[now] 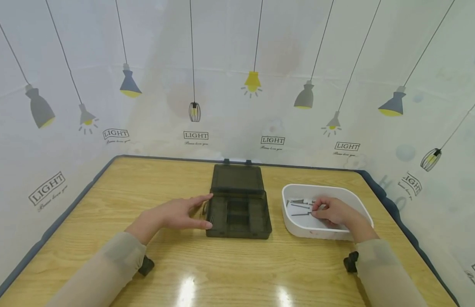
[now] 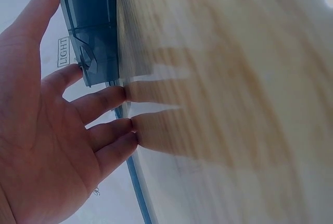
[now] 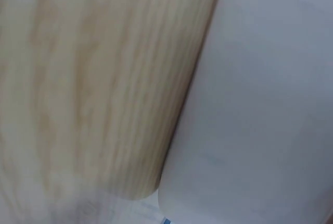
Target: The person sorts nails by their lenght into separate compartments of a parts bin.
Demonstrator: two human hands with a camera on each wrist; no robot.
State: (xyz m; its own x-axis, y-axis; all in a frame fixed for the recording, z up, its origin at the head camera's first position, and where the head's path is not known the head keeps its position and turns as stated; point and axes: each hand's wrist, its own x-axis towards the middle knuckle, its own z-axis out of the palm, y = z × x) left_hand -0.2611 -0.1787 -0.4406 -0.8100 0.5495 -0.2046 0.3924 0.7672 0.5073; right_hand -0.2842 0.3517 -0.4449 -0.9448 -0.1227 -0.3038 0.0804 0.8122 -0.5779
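Observation:
A dark translucent compartment box (image 1: pixel 239 232) lies on the table with its lid (image 1: pixel 237 177) raised at the back. My left hand (image 1: pixel 179 213) touches the box's left side, its thumb at the near corner and its forefinger farther back; the left wrist view shows the fingers spread. Thin metal pieces show inside the box near that thumb. Several screws (image 1: pixel 300 206) lie in a white tray (image 1: pixel 314 233) to the right. Over the tray, my right hand (image 1: pixel 333 212) has curled fingers, and its thumb and fingertips pinch the head end of a screw (image 1: pixel 300 215).
The wooden table (image 1: pixel 237 273) has a dark edge, with a lamp-patterned sheet (image 1: pixel 229 115) hanging behind it and at both sides. In the right wrist view only the tray's outer wall (image 3: pixel 250 104) and the tabletop (image 3: pixel 93 78) show; the right hand's fingers are out of sight there.

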